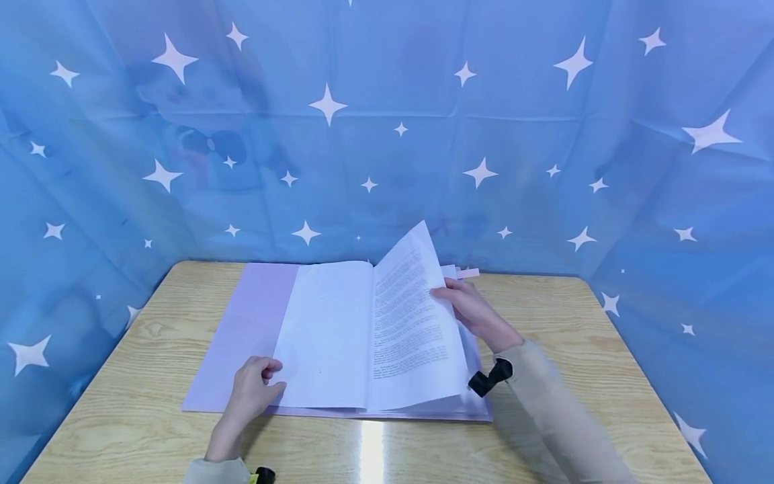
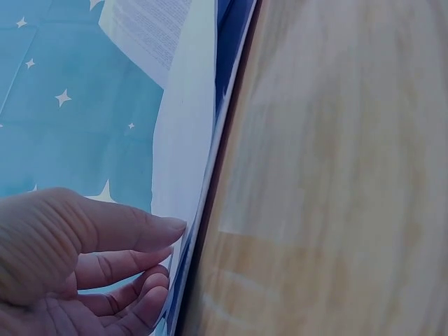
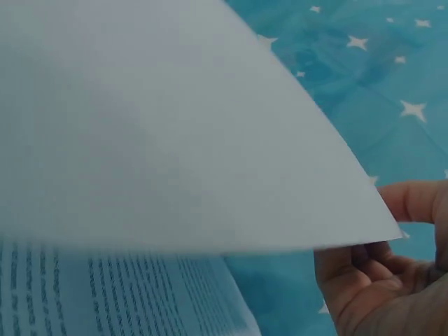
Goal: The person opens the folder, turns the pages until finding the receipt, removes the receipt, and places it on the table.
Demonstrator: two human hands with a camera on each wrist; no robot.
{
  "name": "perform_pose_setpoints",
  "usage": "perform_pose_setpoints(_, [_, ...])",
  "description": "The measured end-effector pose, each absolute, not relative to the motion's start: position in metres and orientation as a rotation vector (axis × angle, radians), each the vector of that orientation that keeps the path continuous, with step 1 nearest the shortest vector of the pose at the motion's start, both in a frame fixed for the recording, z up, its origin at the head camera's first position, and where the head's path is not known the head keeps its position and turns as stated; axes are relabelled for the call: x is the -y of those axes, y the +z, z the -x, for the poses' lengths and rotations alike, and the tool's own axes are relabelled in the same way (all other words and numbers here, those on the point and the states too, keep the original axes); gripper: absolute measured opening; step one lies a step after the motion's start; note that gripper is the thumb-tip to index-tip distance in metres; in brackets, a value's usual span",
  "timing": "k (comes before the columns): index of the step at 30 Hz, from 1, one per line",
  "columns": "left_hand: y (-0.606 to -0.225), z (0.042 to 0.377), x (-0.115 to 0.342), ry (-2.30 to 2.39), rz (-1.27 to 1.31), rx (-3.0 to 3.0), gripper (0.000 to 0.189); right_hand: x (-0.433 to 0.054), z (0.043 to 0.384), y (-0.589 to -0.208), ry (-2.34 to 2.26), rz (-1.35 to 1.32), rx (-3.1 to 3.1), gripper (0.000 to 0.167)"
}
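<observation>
A book of printed sheets with a purple cover lies spread on the table. My right hand pinches the outer edge of a raised printed page, thumb on one side and fingers on the other. That page leans up from the middle fold, its far corner highest. In the right wrist view the lifted sheet shows its blank side, with printed text below it. The left page is nearly blank and lies flat. At its lower left edge rests my left hand, fingers loosely bent, thumb and forefinger apart.
The wooden table reaches out on both sides of the book. Behind and beside it hangs a blue cloth with white stars. A pale pink tab sticks out at the book's upper right.
</observation>
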State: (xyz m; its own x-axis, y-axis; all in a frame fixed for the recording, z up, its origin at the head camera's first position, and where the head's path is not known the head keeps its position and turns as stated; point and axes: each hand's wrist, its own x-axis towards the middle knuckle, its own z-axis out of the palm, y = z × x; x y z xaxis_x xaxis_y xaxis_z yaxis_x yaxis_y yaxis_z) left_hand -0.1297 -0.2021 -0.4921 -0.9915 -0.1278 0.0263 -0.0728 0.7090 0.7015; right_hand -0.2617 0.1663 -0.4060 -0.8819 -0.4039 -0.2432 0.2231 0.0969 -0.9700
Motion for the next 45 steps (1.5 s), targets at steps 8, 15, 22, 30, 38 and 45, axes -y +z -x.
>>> perform_pose_setpoints(8, [-0.493, 0.129, 0.202, -1.169, -0.167, 2.832, 0.024, -0.156, 0.263, -0.401, -1.864, 0.187, -1.892, 0.044])
perform_pose_setpoints(15, [-0.495, 0.129, 0.202, -1.168, -0.169, 2.834, 0.023, -0.144, 0.261, -0.394, -1.893, 0.259, -1.824, 0.045])
perform_pose_setpoints(22, [-0.494, 0.128, 0.202, -1.172, -0.179, 2.838, 0.024, -0.133, 0.261, -0.394, -1.918, 0.293, -1.807, 0.044])
perform_pose_setpoints(30, [-0.494, 0.128, 0.202, -1.162, -0.176, 2.838, 0.024, -0.117, 0.264, -0.393, -1.959, 0.303, -1.789, 0.045])
perform_pose_setpoints(38, [-0.494, 0.128, 0.200, -1.133, -0.133, 2.824, 0.025, -0.101, 0.265, -0.394, -1.990, 0.293, -1.761, 0.043])
perform_pose_setpoints(45, [-0.490, 0.129, 0.198, -1.135, -0.116, 2.824, 0.025, -0.086, 0.264, -0.393, -2.027, 0.289, -1.718, 0.045])
